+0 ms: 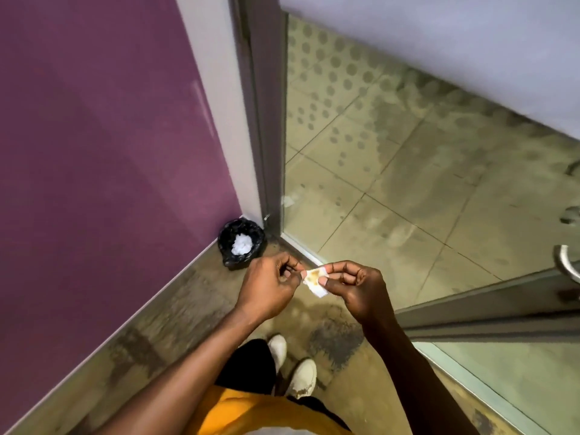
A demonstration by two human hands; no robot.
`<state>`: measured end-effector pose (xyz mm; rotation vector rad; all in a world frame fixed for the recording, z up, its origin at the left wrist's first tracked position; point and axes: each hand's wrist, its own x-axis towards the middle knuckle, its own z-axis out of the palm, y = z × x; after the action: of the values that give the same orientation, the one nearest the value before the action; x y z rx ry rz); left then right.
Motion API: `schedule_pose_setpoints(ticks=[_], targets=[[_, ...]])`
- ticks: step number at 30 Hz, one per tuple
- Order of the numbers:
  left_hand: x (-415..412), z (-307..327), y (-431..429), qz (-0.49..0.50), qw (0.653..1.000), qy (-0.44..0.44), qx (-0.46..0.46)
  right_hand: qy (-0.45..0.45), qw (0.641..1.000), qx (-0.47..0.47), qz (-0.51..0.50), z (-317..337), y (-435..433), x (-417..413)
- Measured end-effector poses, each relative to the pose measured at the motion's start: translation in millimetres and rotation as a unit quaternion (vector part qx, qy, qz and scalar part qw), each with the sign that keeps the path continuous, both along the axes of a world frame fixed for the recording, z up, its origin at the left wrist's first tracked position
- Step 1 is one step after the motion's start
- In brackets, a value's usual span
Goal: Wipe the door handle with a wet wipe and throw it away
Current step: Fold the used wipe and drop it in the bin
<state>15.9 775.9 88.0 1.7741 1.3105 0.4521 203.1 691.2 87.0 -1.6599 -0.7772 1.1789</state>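
Purple wall (pixel 94 152) meets worn brown floor (pixel 175 309) at a pale skirting; a glass door (pixel 408 183) stands open beside it.

single head view, looks steeply down and forward from standing height at floor (pixel 392 183), both hands close below.
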Motion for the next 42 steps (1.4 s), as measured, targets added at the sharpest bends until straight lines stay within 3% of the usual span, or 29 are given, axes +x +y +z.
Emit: schedule_pose_setpoints(ticks=[4, 7, 11, 23, 34, 39, 42], targets=[[-42.7, -25.1, 11.2, -0.006, 0.993, 0.121, 0.012, -0.099, 0.992, -0.028, 0.068, -24.9, 25.8, -27.8], [-74.2, -44.6, 30.0, 0.004, 0.987, 0.162, -0.015, -0.143, 0.983, -0.032, 0.107, -36.7, 48.6, -49.5], [-118.9, -67.1, 59.4, -0.012, 0.983, 0.174, -0.051, -0.141, 0.981, -0.079, 0.108, -51.1, 81.8, -83.3], [-230.6, -94.4, 184.3, -0.084, 0.959, 0.266, -0.052, -0.268, 0.949, -0.116, 0.121, -88.8, 191.4, -183.8], [-241.4, -132.4, 246.0, -0.044, 0.950, 0.293, -0.102, -0.403, 0.898, -0.122, 0.131, -136.3, 271.3, -197.5], [-237.0, -169.9, 256.0, -0.020, 0.948, 0.295, -0.115, -0.432, 0.880, -0.142, 0.139, -180.8, 312.8, -187.7], [-237.3, -205.1, 257.8, -0.006, 0.946, 0.300, -0.122, -0.404, 0.887, -0.177, 0.136, -220.6, 337.6, -183.0]])
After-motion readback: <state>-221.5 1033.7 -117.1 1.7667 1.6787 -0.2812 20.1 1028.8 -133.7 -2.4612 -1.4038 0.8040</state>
